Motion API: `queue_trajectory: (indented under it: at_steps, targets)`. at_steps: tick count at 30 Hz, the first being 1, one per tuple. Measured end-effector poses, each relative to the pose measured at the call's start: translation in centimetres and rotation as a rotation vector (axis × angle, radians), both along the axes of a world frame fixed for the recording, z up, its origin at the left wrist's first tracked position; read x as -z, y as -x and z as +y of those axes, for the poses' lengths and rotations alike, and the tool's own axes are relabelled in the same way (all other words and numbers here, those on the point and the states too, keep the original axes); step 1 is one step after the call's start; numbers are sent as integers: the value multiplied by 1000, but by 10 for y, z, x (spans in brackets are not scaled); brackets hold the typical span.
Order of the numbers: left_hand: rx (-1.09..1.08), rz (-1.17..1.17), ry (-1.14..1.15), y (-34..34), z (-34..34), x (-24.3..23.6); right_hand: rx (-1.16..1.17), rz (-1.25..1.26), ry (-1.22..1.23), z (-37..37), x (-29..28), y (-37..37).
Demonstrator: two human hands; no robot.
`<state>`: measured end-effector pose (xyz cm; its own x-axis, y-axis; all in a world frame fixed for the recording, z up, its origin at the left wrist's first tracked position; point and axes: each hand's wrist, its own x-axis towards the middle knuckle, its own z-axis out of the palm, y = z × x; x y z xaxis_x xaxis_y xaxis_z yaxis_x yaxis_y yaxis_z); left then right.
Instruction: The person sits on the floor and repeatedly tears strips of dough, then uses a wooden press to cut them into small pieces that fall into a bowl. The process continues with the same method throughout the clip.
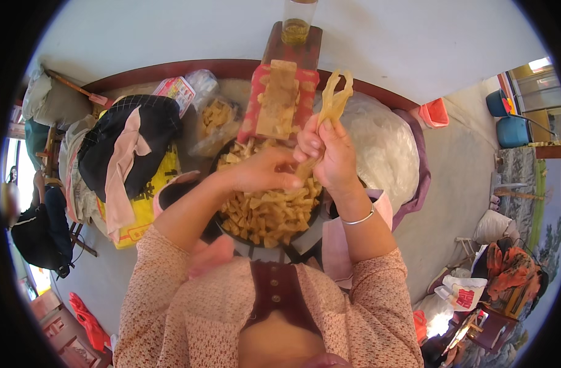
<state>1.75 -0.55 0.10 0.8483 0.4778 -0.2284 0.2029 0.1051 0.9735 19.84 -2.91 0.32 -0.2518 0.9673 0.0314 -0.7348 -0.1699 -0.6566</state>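
My right hand (329, 147) is closed around a long, folded, yellow-beige dried stick (335, 98), its looped top rising above the fist. My left hand (265, 172) has its fingers curled at the stick's lower end, just left of my right hand. Below both hands sits a dark round pan (216, 218) heaped with short yellow-beige pieces (262, 218). Beyond it, a wooden board (277, 83) with scattered bits lies on red patterned cloth (308, 89) over a dark wooden bench (293, 49).
A clear cylindrical container (296, 24) tops the bench. Bags of pieces (216, 119) and dark cloth (112, 147) lie left, a large plastic bag (381, 153) right. Another person (41, 227) is at far left. Blue buckets (510, 129) and piled clothing (501, 267) line the right side.
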Motion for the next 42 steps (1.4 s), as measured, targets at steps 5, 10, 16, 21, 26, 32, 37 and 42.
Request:
queue_trajectory:
  at_steps: [5, 10, 16, 21, 26, 32, 37, 42]
  targets:
    - [-147, -358, 241, 7, 11, -4, -409, -7, 192, -5, -7, -7]
    - [-251, -503, 289, 2, 9, 6, -583, -2, 371, -9, 1, 11]
    - [-491, -679, 489, 13, 10, 0, -547, -64, 375, -10, 3, 25]
    - [-832, -708, 638, 12, 13, -29, -532, -168, 357, -10, 3, 32]
    - [-823, -723, 467, 30, 20, -20, -551, -231, 355, -9, 1, 41]
    - [-959, -712, 93, 27, 10, -14, -529, 12, 441, -18, 2, 52]
    - [-882, -639, -457, 27, 9, 0, -477, 34, 518, -17, -1, 54]
    - [-775, -378, -894, 41, 11, 15, -537, 335, 507, -19, 18, 49]
